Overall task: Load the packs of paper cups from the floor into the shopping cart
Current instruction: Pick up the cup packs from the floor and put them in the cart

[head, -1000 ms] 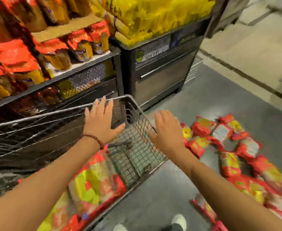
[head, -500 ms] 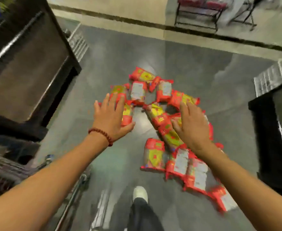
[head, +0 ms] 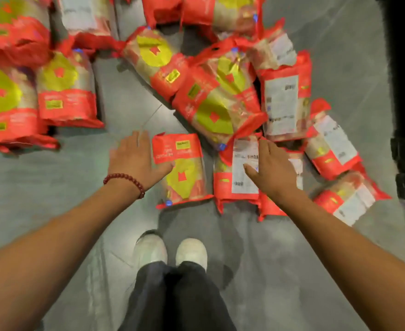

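Grey tiled floor [head: 125, 103] strewn with red-and-yellow plastic cup packs [head: 183, 170]: left hand [head: 137, 161] and right hand [head: 272, 169], fingers spread and empty, should flank the nearest pack and clamp both sides.

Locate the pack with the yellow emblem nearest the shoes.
In the head view it lies on the floor just ahead of the shoes, centre frame: the pack sits between the open left hand and right hand.

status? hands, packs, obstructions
Left hand and right hand open, empty, over nearest packs. Packs all on floor. Nothing blocking.
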`<state>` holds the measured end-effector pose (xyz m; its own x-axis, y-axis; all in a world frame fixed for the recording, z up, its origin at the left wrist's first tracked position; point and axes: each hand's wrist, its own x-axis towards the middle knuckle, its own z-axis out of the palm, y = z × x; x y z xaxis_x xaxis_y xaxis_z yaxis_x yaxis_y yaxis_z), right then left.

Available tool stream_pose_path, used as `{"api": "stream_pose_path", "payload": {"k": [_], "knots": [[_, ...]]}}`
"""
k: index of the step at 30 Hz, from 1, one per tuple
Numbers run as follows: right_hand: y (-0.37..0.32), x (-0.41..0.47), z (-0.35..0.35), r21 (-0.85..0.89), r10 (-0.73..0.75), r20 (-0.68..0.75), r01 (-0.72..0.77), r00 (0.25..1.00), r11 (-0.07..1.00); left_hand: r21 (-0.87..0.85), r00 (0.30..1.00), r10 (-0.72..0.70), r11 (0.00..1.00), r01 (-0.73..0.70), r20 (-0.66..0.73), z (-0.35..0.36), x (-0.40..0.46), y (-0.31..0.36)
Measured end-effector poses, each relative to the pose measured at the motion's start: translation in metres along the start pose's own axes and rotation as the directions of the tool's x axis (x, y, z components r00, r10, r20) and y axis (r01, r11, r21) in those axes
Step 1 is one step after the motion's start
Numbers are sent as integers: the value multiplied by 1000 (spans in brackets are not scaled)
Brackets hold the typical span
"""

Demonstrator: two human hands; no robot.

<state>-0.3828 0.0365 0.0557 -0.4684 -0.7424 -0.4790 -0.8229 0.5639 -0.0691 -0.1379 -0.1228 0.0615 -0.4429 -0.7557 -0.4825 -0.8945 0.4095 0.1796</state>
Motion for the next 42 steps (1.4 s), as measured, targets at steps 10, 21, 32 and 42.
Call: {"api": "stream_pose_path", "payload": {"k": [10, 21, 32, 42], "knots": [[74, 90, 194, 505, 398, 295, -495, 869, 707, -588, 849, -334, 615, 525, 409, 191, 73, -20], [18, 33, 174, 834, 409, 385, -502, 827, 231, -667, 830, -406, 501, 551, 382, 186, 46, -23], [-51, -106, 8, 785, 63, 529, -516, 846, 342, -812, 818, -478, 308, 496, 319, -30, -108, -69], [-179, -160, -268, 952, -231, 142, -69, 963, 299, -960, 815, -578, 199, 198, 48, -289, -275, -110]]}}
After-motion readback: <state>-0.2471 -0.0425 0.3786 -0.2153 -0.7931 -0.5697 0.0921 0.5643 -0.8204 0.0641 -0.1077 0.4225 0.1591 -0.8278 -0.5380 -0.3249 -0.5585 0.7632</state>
